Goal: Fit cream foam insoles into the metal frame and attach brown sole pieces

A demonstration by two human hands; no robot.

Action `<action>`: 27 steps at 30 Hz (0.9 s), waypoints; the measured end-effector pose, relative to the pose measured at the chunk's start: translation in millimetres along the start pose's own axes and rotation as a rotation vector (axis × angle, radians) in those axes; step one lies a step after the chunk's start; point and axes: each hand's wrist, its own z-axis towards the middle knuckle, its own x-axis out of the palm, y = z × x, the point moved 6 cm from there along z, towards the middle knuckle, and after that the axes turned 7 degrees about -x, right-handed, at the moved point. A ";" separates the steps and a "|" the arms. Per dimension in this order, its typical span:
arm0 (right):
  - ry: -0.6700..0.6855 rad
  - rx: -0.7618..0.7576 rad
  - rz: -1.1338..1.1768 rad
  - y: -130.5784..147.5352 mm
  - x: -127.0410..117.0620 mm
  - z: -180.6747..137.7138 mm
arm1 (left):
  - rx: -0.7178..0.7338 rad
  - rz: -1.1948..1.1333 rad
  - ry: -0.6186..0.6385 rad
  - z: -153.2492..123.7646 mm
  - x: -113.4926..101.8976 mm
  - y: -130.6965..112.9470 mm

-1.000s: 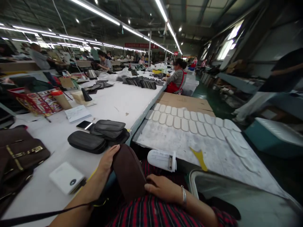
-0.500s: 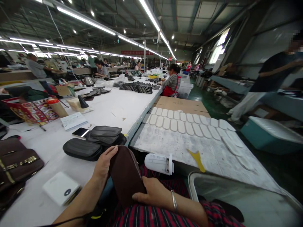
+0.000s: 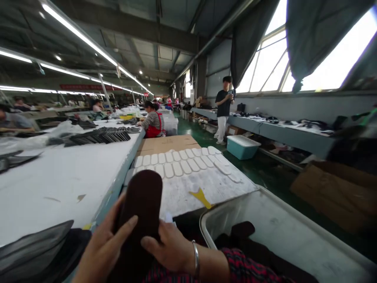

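Right up close, both hands grip a brown insole piece (image 3: 143, 200), held upright over the lap. The left hand (image 3: 101, 249) wraps it from the left w/ the thumb laid across its face. The right hand (image 3: 169, 249) pinches its lower part, thumb on the front, a silver bangle (image 3: 196, 261) on that wrist. Just left of the hands, black leather pieces (image 3: 32, 247) lie at the near edge of the white table (image 3: 59, 181). To the right sits a white plastic bin (image 3: 282, 236) w/ sth dark inside. Behind the insole piece, a grey board (image 3: 224, 184) carries rows of white insoles (image 3: 176, 163), and a yellow scraper (image 3: 202, 197) lies near its front edge. Further on there's flat cardboard (image 3: 166, 143), then a seated person in a red apron (image 3: 151, 125) at the table's far end, near a fanned row of black pieces (image 3: 100, 135). Across the green aisle – a teal box (image 3: 243, 146) on the floor and a person in a dark top (image 3: 224, 106) standing under the windows.
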 end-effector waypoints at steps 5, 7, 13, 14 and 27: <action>-0.247 0.093 -0.326 -11.9 -39.6 -1.0 | -0.145 -0.055 -0.023 -3.5 38.1 41.4; -0.314 0.090 -0.426 -13.4 -50.2 4.0 | -0.174 -0.088 -0.030 -2.9 42.9 49.0; -0.296 0.100 -0.432 -23.9 -61.1 20.5 | -0.189 -0.188 0.058 0.8 53.7 53.7; -0.288 0.103 -0.403 -27.1 -60.9 20.8 | -0.190 -0.198 0.077 0.9 55.2 54.1; -0.218 0.072 0.017 -35.5 -58.9 27.5 | -0.006 -0.033 0.054 -1.6 56.0 38.6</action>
